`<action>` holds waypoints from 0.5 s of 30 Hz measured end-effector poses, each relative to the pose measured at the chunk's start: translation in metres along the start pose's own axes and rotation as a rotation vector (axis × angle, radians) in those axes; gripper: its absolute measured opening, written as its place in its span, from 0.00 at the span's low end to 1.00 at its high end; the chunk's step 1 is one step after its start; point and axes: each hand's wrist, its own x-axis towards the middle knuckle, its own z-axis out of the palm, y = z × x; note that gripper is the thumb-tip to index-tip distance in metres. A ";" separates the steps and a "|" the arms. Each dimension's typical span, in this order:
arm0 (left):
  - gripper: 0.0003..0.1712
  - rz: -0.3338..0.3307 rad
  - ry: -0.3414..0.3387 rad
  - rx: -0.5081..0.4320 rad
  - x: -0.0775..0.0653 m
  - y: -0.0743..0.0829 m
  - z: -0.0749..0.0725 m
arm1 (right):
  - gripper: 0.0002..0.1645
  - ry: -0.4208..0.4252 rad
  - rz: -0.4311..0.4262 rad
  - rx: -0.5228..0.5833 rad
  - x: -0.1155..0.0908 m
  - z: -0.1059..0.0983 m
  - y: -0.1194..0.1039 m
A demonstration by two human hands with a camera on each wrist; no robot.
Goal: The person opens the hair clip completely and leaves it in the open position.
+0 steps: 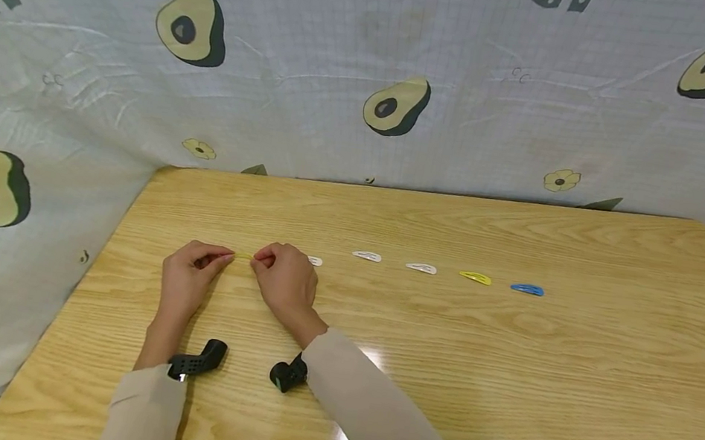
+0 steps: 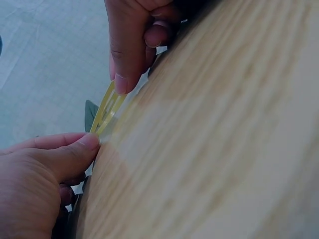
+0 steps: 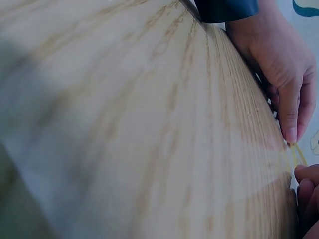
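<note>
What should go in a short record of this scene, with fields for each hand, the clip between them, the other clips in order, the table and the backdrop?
Left hand: pinches one end of the held clip
Right hand: pinches the other end
Held clip colour: yellow
Other clips, left to right: white clip partly hidden by the right hand, second white clip, third white clip, yellow clip, blue clip
Table: wood-grained
Backdrop: pale sheet printed with avocados
</note>
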 end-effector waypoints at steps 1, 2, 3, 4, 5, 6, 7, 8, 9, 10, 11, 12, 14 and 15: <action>0.04 -0.006 -0.003 -0.001 0.000 0.000 0.000 | 0.04 -0.002 0.003 -0.001 0.000 0.000 0.000; 0.04 -0.012 -0.004 -0.002 0.000 0.000 0.000 | 0.04 -0.003 0.006 -0.003 0.000 0.000 0.000; 0.04 -0.020 -0.005 -0.005 -0.001 0.000 0.000 | 0.04 -0.004 0.007 -0.003 -0.001 0.001 0.000; 0.04 -0.028 -0.004 -0.008 -0.001 0.000 0.000 | 0.04 -0.005 0.008 -0.003 -0.001 0.001 0.000; 0.04 -0.034 -0.004 -0.012 -0.001 0.000 0.000 | 0.04 -0.006 0.007 -0.001 -0.001 0.001 0.000; 0.04 -0.038 -0.002 -0.014 -0.001 -0.001 0.000 | 0.04 -0.006 0.005 0.001 -0.001 0.001 0.000; 0.04 -0.039 0.001 -0.013 -0.001 -0.001 0.000 | 0.04 -0.005 0.004 0.001 -0.001 0.001 0.000; 0.04 -0.038 0.003 -0.013 -0.001 -0.001 0.000 | 0.04 -0.004 0.004 -0.001 -0.001 0.001 0.000; 0.04 -0.036 0.006 -0.013 -0.001 -0.001 0.000 | 0.04 -0.004 0.005 -0.002 -0.001 0.001 0.000; 0.04 -0.031 0.009 -0.010 -0.001 -0.001 0.001 | 0.04 -0.003 0.004 -0.005 0.000 0.001 0.000; 0.04 -0.025 0.011 -0.007 0.000 -0.001 0.001 | 0.03 -0.002 0.005 -0.008 0.000 0.001 -0.001; 0.04 -0.019 0.013 -0.004 0.000 -0.001 0.001 | 0.03 -0.002 0.007 -0.012 0.000 0.002 -0.001; 0.04 -0.011 0.018 -0.003 0.000 0.000 0.002 | 0.03 -0.001 0.011 -0.017 0.001 0.002 0.000; 0.04 -0.009 0.019 -0.002 0.000 0.000 0.002 | 0.03 -0.002 0.011 -0.017 0.001 0.002 0.000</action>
